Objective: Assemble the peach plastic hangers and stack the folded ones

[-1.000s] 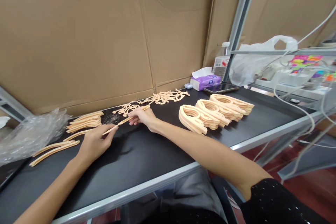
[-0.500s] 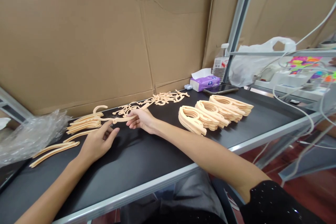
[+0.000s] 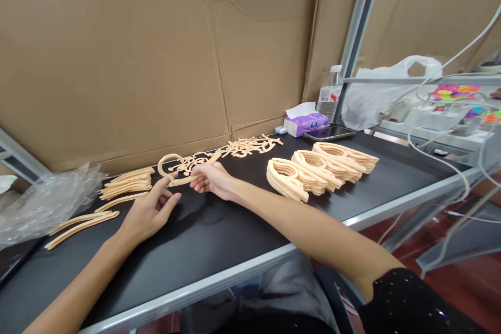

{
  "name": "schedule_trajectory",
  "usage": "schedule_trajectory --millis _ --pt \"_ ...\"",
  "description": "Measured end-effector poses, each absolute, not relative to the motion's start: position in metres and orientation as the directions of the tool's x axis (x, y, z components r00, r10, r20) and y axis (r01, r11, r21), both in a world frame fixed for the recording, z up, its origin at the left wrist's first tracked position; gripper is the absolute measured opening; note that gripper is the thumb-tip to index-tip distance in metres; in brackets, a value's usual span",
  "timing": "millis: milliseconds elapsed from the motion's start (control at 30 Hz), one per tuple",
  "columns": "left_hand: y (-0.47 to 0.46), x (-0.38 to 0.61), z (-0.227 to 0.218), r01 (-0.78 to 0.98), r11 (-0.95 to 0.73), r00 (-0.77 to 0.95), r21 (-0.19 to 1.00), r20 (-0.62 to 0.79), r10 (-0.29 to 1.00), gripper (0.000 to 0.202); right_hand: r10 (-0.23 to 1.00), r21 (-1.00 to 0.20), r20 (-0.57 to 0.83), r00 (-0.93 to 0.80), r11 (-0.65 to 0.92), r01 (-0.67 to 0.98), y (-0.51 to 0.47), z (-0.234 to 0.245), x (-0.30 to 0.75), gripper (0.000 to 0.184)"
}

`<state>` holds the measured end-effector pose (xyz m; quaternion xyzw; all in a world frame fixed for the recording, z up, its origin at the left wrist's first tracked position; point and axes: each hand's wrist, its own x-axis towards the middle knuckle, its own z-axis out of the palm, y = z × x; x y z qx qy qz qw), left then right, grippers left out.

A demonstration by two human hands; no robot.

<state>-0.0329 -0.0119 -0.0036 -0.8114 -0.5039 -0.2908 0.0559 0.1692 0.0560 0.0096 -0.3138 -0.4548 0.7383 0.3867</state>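
Observation:
A beige plastic folding hanger [image 3: 183,181] is in my right hand [image 3: 211,178], whose fingers are closed around one of its arms. Its round hook [image 3: 161,163] curves up at the left end. My left hand [image 3: 151,211] touches the hanger near the hook's base with its fingertips, while the thumb stands apart. Behind my hands lies a loose pile of small beige hooks [image 3: 248,146]. Loose hanger arms [image 3: 127,183] are stacked left of my left hand, and a few more [image 3: 84,224] lie nearer me. The far side of the held hanger is partly hidden by my fingers.
Stacks of folded beige hangers [image 3: 287,180] stand on the black table [image 3: 235,235] at right. Behind them are a purple tissue pack [image 3: 307,124], a phone [image 3: 331,132] and a bottle [image 3: 330,95]. Clear plastic wrap [image 3: 47,203] lies at left. Cardboard [image 3: 117,62] walls the back.
The hanger's hook has swung to the right, from lying out to the left to curving up above my left fingertips. My left hand has shifted slightly right; my right hand barely moved.

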Motion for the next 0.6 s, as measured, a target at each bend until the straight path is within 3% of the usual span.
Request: schedule_trajectory --millis 333,600 --pt "-0.0119 -0.0325 -0.002 0.861 -0.472 0.331 0.19 0.495 0.803 0.041 0.895 -0.897 -0.086 -0.437 -0.26 -0.357 0.0579 0.0098 0.1691 0.015" --pt "-0.0076 -0.0352 -0.0037 0.856 -0.486 0.346 0.177 0.503 0.792 0.045 0.876 -0.938 -0.065 -0.477 -0.216 -0.27 0.0549 0.0104 0.1691 0.013"
